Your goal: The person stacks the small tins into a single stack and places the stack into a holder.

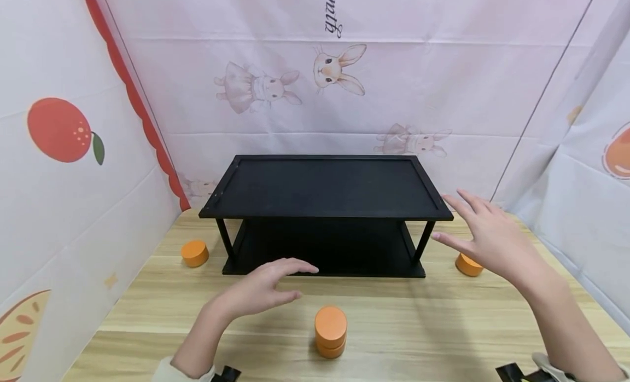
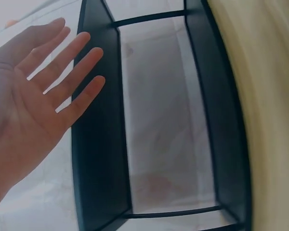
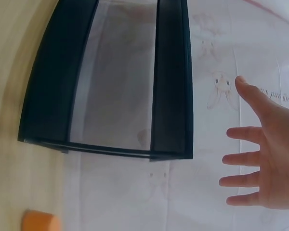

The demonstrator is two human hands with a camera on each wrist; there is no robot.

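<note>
A black two-tier shelf (image 1: 325,187) stands on the wooden table, its upper board held up by thin posts. My left hand (image 1: 263,289) hovers in front of the lower board, fingers extended and holding nothing; in the left wrist view the palm (image 2: 33,106) shows with spread fingers. My right hand (image 1: 492,234) is raised beside the shelf's right end, its fingers spread and its grasp empty. Two orange round blocks (image 1: 331,326) are stacked nearest the front, to the right of my left hand. Another orange block (image 1: 468,265) lies below my right hand, partly hidden by it.
One more orange round block (image 1: 194,253) sits left of the shelf. Printed cloth walls (image 1: 305,114) enclose the wooden table (image 1: 384,327) at the back and on both sides.
</note>
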